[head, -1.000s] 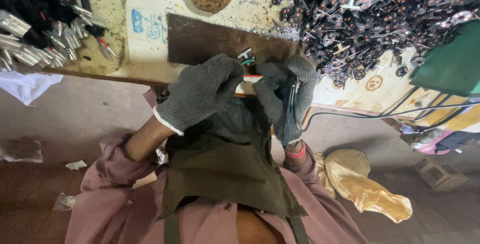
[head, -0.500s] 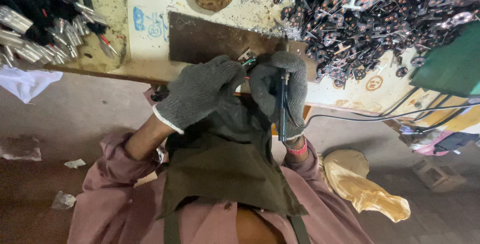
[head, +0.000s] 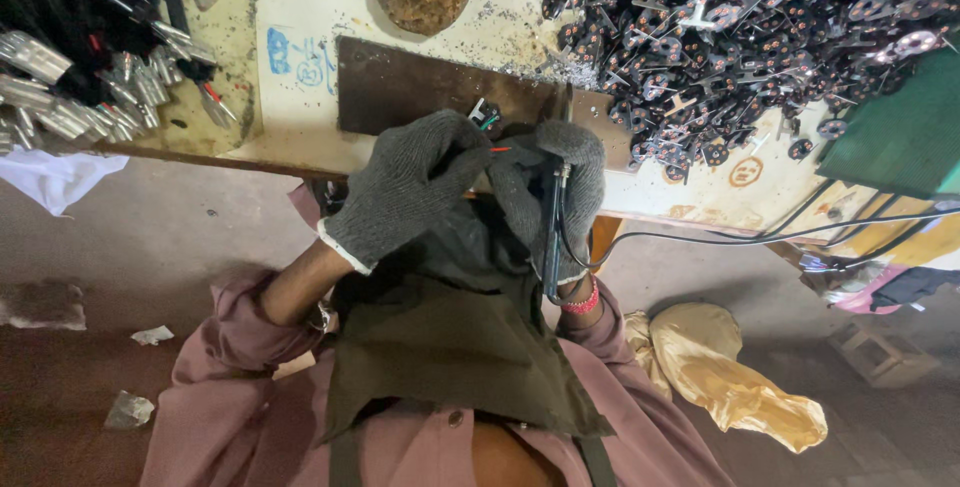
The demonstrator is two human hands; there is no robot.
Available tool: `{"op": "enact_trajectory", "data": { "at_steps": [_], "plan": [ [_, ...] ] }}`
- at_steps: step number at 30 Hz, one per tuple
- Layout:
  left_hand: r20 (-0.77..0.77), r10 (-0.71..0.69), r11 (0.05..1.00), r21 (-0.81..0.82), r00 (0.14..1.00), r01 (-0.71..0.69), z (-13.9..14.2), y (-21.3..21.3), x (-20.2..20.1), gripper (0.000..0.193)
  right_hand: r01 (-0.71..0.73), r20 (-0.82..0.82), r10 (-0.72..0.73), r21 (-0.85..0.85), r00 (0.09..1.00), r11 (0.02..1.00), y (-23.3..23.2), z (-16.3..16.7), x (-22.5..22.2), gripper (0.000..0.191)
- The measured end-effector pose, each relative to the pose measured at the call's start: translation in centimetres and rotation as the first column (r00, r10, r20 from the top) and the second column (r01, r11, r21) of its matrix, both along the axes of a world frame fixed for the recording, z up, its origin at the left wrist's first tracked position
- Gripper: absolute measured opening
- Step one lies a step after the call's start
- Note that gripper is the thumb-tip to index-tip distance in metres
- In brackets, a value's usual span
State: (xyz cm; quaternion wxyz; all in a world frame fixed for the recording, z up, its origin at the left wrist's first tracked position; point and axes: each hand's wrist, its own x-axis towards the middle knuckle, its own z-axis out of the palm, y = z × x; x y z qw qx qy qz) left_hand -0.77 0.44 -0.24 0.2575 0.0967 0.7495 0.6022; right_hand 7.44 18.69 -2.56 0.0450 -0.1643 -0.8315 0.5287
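Knit-gloved left hand point(head: 405, 187) pinches thin wires point(head: 490, 132); right hand point(head: 555, 187) grips slim black tool point(head: 551, 237).

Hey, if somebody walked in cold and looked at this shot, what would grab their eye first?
Probably the two grey knitted gloves at the centre: the left hand pinches a small part with coloured wires, while the right hand grips a dark corded pen-shaped tool. Next, the big heap of dark metal parts at the upper right of the pale, worn workbench.

Small part point(head: 484, 115) mostly behind gloves
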Motion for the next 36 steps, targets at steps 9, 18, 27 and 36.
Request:
{"op": "enact_trajectory", "data": {
  "at_steps": [9, 18, 27, 36],
  "plan": [
    [0.031, -0.022, 0.998, 0.066, 0.999, 0.020, 0.7, -0.4, -0.3, 0.017, 0.113, 0.015, -0.112, -0.101, 0.994, 0.988, 0.5, -0.1, 1.0, 0.052],
    [0.389, 0.112, 0.981, 0.104, 0.914, -0.165, 0.7, 1.3, 1.0, 0.011, 0.084, -0.003, -0.084, 0.049, 0.996, 0.995, 1.4, -1.5, 1.9, 0.055],
    [0.324, 0.047, 0.964, 0.232, 0.945, -0.127, -1.4, 1.4, 3.0, 0.010, 0.180, 0.021, -0.179, -0.113, 0.984, 0.977, 1.7, -2.8, 3.0, 0.064],
    [-0.103, 0.314, 0.945, -0.067, 0.944, -0.321, 2.6, 0.9, 0.7, 0.009, 0.204, -0.220, -0.202, -0.014, 0.955, 0.979, 0.2, 0.2, 1.9, 0.028]
  ]
}}
